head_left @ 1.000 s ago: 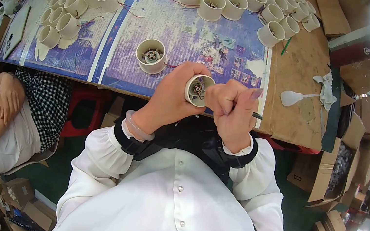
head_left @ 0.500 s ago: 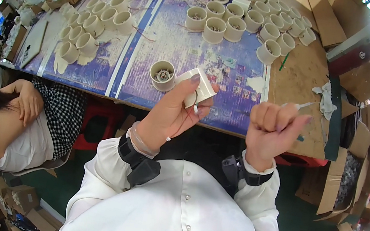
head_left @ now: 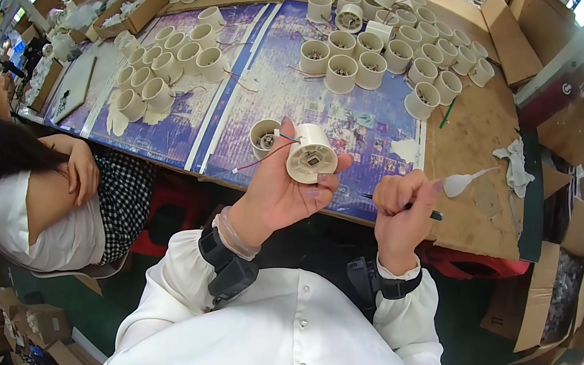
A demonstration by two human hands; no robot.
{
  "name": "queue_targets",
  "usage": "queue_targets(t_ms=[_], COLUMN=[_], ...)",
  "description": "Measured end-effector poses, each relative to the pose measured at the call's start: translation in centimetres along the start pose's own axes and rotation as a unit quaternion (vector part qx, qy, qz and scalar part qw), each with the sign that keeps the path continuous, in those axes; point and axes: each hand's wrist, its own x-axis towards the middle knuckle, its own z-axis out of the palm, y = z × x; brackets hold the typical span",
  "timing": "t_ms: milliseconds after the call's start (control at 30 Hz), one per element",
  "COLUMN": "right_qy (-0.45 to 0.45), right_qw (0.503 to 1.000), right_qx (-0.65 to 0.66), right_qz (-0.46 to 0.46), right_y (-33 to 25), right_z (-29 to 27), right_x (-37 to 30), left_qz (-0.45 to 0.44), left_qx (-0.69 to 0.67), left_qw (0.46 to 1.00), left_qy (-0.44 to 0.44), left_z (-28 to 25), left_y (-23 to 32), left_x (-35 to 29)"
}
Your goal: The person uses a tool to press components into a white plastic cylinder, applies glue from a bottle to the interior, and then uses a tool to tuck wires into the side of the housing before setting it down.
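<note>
My left hand holds a cream round plastic housing, tilted so its recessed face with small fittings shows. A thin red-and-dark wire with a small white connector hangs out past the thumb. Just behind that hand, another cream cup with metal parts inside stands on the table. My right hand is closed in a fist around a slim tool with a dark green end; its exact kind is mostly hidden by the fingers. Beside it lies a white pear-shaped piece with a thin tip.
Several cream cups with wires stand at the back middle, more at the left. A green stick and a crumpled white cloth lie on the right. A person sits at my left; cardboard boxes stand at my right.
My left hand has turned the housing, bringing its recessed face into view. My right hand has moved slightly left and lower, uncovering the white pear-shaped piece. The whole view has shifted a little.
</note>
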Motion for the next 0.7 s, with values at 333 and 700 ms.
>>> queue_targets(t_ms=[333,700], right_qy=[-0.089,-0.147], right_qw=[0.922,0.835], right_qx=[-0.360,-0.450], right_qz=[-0.105,-0.281], right_y=[-0.4,-5.1], right_z=[2.8,1.5], right_x=[-0.9,-1.8], left_qz=[0.037,0.159], left_qx=[0.076,0.551], left_qw=[0.996,0.819], left_qy=[0.016,-0.020], left_z=[0.3,0.3], left_y=[-0.7,0.0], left_x=[-0.5,-5.6])
